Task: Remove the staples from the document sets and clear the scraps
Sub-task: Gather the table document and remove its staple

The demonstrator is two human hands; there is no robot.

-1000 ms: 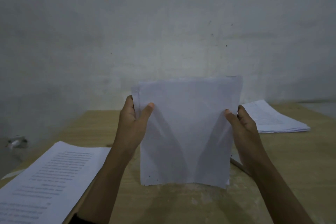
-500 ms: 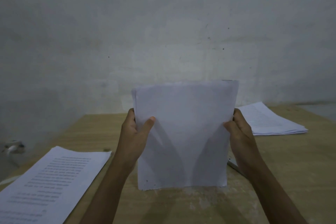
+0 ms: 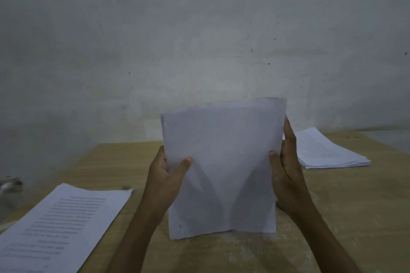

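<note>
Document set (image 3: pixel 221 162) upright on table (image 3: pixel 332 217), bottom edge touching.
Left hand (image 3: pixel 165 180) and right hand (image 3: pixel 286 170) clamp its side edges; paper stacks at 8 (image 3: pixel 62 226) and 2 o'clock (image 3: pixel 326 150).

Bare left hand (image 3: pixel 165 180), bare right hand (image 3: pixel 288 175), forearms uncovered, no sleeves visible

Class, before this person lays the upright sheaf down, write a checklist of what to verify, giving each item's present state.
1. Both hands grip the sheaf, left hand and right hand at its side edges: ok.
2. Bottom edge rests on the table: ok.
3. Top edges level: not ok, slightly uneven.
4. Staple removed: cannot tell.
5. Free table between left pile and right pile: ok.
6. Scraps cleared: cannot tell.
</note>
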